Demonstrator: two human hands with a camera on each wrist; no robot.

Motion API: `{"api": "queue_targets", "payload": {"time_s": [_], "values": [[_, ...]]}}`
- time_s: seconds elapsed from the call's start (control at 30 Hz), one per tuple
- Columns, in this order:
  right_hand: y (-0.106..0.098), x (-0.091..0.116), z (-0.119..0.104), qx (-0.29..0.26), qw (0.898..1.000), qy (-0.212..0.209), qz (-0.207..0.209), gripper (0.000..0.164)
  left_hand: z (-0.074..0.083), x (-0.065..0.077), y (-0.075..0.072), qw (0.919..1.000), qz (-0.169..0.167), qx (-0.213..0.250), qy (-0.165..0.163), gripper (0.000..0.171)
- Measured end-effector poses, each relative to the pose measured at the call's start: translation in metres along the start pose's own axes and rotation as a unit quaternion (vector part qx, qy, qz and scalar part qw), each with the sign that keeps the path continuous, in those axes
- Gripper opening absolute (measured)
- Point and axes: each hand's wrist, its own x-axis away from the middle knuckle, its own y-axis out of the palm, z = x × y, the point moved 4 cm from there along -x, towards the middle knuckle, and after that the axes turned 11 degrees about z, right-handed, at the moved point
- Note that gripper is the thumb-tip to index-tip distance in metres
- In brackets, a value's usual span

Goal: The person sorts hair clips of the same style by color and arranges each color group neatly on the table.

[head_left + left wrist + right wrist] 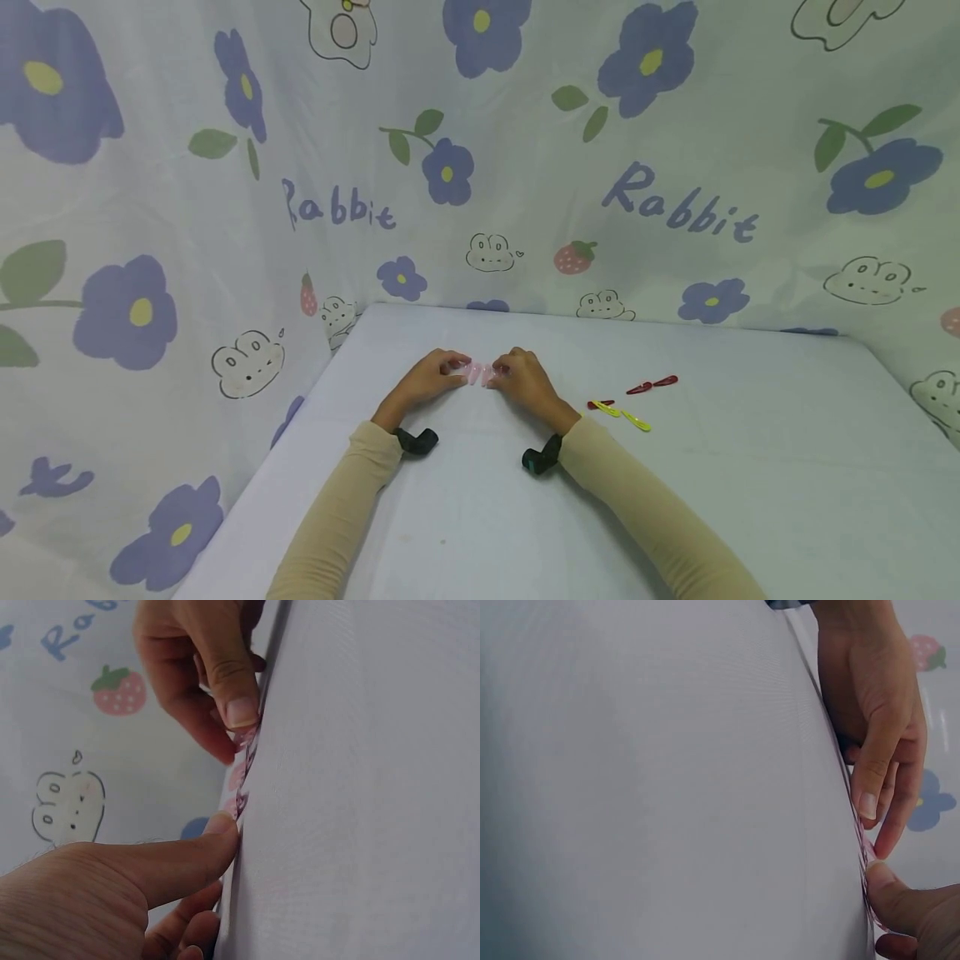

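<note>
Several pink snap hair clips (475, 373) lie side by side on the white table, between the two hands. At the row's left end, my left hand (431, 377) pinches a pink clip between thumb and fingers. My right hand (527, 383) holds the clip at the right end the same way. Seen edge-on in the left wrist view, the pink clips (238, 778) sit low against the tabletop, partly covered by fingertips. In the right wrist view, the right hand's thumb (885, 889) touches a thin pink edge; most of the clips are hidden there.
Right of the right hand lie yellow hair clips (637, 421) and a dark red clip (592, 405) that partly overlaps one of them. Farther right are two more red clips (665, 381). A patterned curtain (525, 167) stands behind and left of the table (465, 517).
</note>
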Motion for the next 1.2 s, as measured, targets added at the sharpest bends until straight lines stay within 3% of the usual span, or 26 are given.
{"api": "queue_targets", "payload": {"time_s": [0.2, 0.73, 1.07, 1.2], "values": [[0.0, 0.0, 0.001, 0.011, 1.0, -0.018, 0.004, 0.029, 0.0, 0.001, 0.001, 1.0, 0.0, 0.004, -0.001, 0.037], [0.001, 0.002, 0.005, 0.022, 1.0, 0.009, -0.009, 0.023, -0.002, 0.001, 0.003, 1.0, 0.001, 0.0, 0.006, 0.038], [-0.001, -0.004, 0.008, -0.007, 0.999, 0.017, -0.044, 0.03, -0.002, 0.0, 0.001, 1.0, 0.001, -0.003, -0.002, 0.037], [-0.003, -0.009, 0.01, -0.025, 0.996, 0.041, -0.072, 0.038, -0.001, 0.0, 0.0, 0.9999, 0.001, -0.003, -0.016, 0.038]]}}
